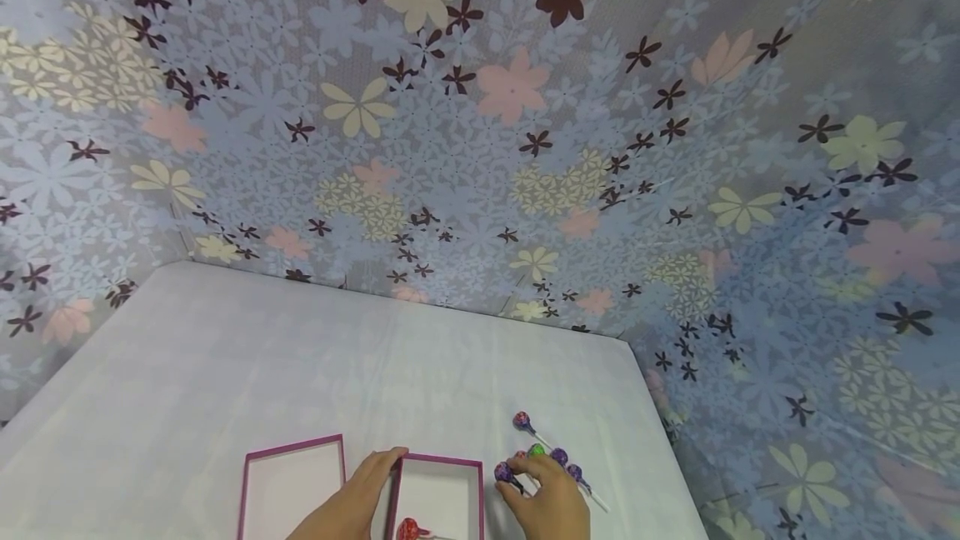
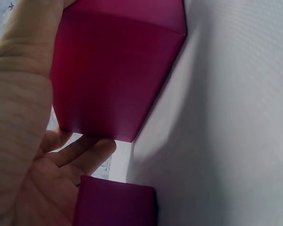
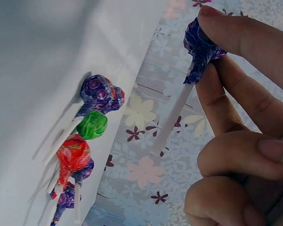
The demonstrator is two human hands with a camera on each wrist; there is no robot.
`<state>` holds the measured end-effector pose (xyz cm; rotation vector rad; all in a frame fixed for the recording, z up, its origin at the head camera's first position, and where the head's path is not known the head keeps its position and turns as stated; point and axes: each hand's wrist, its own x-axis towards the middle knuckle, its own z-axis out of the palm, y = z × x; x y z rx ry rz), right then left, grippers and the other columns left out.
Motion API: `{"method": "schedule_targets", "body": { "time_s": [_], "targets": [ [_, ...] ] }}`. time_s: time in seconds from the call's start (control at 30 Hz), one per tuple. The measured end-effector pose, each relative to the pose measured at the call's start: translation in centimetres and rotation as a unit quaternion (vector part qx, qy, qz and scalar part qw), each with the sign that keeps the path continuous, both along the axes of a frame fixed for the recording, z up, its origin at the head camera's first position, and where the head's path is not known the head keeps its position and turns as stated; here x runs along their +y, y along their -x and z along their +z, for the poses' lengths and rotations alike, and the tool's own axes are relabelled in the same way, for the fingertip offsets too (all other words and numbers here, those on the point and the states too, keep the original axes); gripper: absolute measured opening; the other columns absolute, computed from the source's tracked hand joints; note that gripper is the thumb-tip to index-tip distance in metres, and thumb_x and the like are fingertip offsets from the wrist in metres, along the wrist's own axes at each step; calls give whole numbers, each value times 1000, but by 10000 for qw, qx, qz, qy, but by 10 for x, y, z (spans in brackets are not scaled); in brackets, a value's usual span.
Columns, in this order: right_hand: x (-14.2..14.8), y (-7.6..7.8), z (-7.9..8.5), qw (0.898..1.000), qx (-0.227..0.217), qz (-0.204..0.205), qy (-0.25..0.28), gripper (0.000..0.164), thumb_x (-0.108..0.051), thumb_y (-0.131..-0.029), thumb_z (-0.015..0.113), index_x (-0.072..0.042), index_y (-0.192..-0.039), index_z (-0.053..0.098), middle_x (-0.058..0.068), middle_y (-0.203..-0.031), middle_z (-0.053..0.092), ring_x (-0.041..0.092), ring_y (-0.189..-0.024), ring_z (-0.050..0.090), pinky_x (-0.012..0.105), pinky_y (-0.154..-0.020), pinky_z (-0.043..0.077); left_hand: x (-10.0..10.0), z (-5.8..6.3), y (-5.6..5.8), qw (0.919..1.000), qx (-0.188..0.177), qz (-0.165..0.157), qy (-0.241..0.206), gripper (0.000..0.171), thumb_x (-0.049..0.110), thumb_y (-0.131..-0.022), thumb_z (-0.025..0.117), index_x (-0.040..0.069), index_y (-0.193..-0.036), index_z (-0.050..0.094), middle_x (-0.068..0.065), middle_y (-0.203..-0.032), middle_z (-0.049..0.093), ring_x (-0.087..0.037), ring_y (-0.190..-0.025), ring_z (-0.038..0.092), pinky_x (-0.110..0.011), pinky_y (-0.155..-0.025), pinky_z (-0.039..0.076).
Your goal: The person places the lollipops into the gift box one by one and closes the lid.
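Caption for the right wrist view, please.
Right hand pinches a purple-wrapped lollipop by its head, above several more lollipops lying on the white table.

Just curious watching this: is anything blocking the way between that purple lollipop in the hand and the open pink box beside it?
Nothing visible: the right hand lifts the purple lollipop beside the open box.

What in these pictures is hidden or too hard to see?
- Head view: the red lollipop in the right box is cut by the bottom edge.
- Head view: the loose lollipops lie partly behind the right hand; their count is unclear.
- Left wrist view: the left hand and the box walls hide what is inside.
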<state>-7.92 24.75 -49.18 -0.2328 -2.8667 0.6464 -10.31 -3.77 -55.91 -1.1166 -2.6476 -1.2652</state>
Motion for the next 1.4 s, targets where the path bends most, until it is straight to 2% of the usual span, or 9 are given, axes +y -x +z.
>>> {"method": "schedule_targets", "body": {
  "time_s": [0.23, 0.3, 0.43, 0.5, 0.7, 0.87, 1.1, 1.27, 1.4],
  "targets": [
    [-3, 0, 1, 9997, 193, 136, 5, 26, -30, -66, 93, -26, -89, 80, -11, -90, 71, 16, -85, 69, 39, -75, 59, -1, -2, 1, 9998, 27, -46, -169, 116, 57, -70, 87, -8, -147, 29, -20, -134, 47, -31, -123, 50, -45, -96, 55],
    [-4, 0, 2, 9997, 207, 162, 20, 26, -30, -66, 93, -27, -89, 80, -13, -90, 70, 15, -86, 69, 38, -75, 59, -1, -5, 2, 9996, 208, -62, -193, 115, 58, -72, 85, -9, -146, 29, -21, -133, 47, -31, -123, 49, -44, -95, 56],
    [-7, 1, 6, 9996, 211, 187, 40, 26, -30, -67, 93, -28, -90, 80, -17, -89, 69, 14, -87, 69, 37, -76, 59, 2, -10, 3, 9963, 837, -38, -195, 115, 61, -73, 83, -10, -143, 27, -20, -130, 47, -28, -120, 49, -40, -93, 56],
    [-9, 2, 7, 9995, 236, 202, 59, 26, -31, -67, 93, -29, -90, 80, -20, -88, 68, 13, -87, 70, 35, -75, 59, 2, -11, 3, 9949, 990, -9, -200, 116, 61, -72, 84, -10, -143, 27, -20, -129, 47, -27, -119, 49, -40, -93, 56],
    [-17, 3, 11, 9980, 482, 399, 58, 25, -31, -68, 93, -32, -89, 79, -23, -87, 69, 12, -87, 70, 34, -75, 59, 3, -8, 2, 9974, 714, 96, -74, 118, 62, -69, 85, -8, -144, 27, -20, -131, 48, -32, -120, 48, -44, -95, 55],
    [-26, 4, 13, 9969, 581, 521, 78, 25, -29, -68, 93, -31, -89, 79, -23, -87, 68, 13, -86, 70, 34, -74, 59, 2, -7, 2, 9978, 652, 85, -29, 116, 61, -71, 85, -9, -143, 29, -22, -130, 48, -32, -120, 48, -43, -96, 55],
    [-38, 5, 14, 9960, 568, 682, 72, 23, -30, -70, 92, -33, -88, 79, -26, -87, 67, 9, -86, 68, 27, -73, 55, 0, -4, 2, 9998, 190, -11, -58, 113, 59, -74, 83, -8, -146, 28, -21, -132, 47, -29, -123, 48, -42, -98, 54],
    [-42, 5, 14, 9937, 561, 968, 85, 22, -30, -71, 91, -30, -90, 80, -22, -87, 68, 10, -85, 69, 30, -72, 57, 0, -5, 3, 9988, 480, -44, -90, 110, 62, -76, 80, -8, -144, 29, -21, -130, 47, -28, -121, 49, -41, -96, 55],
    [-45, 5, 14, 9921, 611, 1079, 164, 22, -31, -71, 91, -29, -90, 80, -23, -88, 69, 9, -84, 69, 30, -72, 57, 0, -3, 2, 9990, 439, -41, -66, 110, 61, -76, 80, -8, -145, 29, -21, -131, 48, -30, -122, 49, -42, -96, 55]
  ]
}}
